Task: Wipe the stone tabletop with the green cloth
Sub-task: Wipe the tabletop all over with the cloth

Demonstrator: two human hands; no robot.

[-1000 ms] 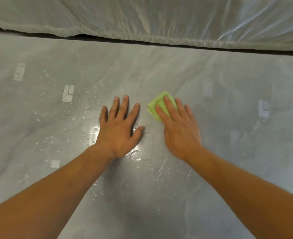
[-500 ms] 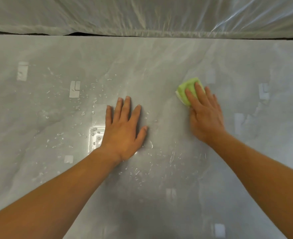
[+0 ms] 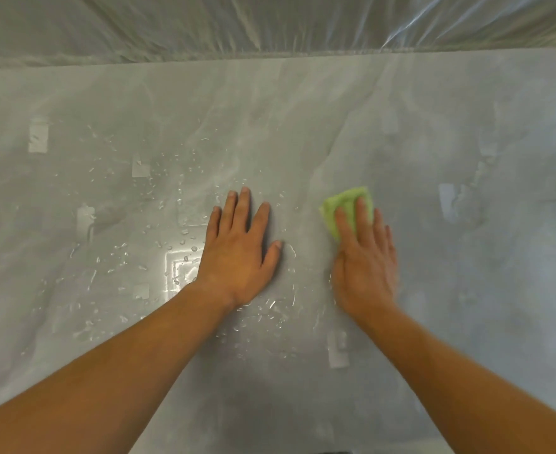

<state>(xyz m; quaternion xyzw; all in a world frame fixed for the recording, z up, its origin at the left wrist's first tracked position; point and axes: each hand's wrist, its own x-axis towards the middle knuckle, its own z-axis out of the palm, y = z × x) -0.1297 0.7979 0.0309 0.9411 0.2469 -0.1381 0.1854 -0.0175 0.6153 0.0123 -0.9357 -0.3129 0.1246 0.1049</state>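
Cloth: The green cloth (image 3: pixel 343 204) lies folded on the stone tabletop (image 3: pixel 466 290), right of centre. Only its far and left edges show past your fingers.
Right hand: Your right hand (image 3: pixel 365 267) presses the cloth down with straight fingers (image 3: pixel 361 217) laid over it. No curl round the cloth shows, so this is a flat press, not a pinch. The hand's outline is smeared, which reads as motion.
Left hand: Your left hand (image 3: pixel 237 253) rests flat and spread on the stone and holds nothing. A bare strip of stone lies between it and the cloth.
Just changed: A second ago the cloth sat just beside your left hand. Half a second ago it had swung out to the right and further from you. Now it is back nearer you and closer to the left hand, which has kept its place.
Meaning: You appear to be mid-stroke, sweeping back and forth over the patch right of your left hand. That side looks dull and free of drops.
Left to do: Water droplets (image 3: pixel 122 253) lie thick to the left of your left hand and near its wrist. They look unwiped, so I judge the job partway at best.
Next: The strokes probably need to go leftward, and the left hand must lift, since it covers wet stone.
Risk: So small a cloth may push drops about rather than take them up.
Far edge: A plastic sheet (image 3: pixel 270 24) hangs along it.
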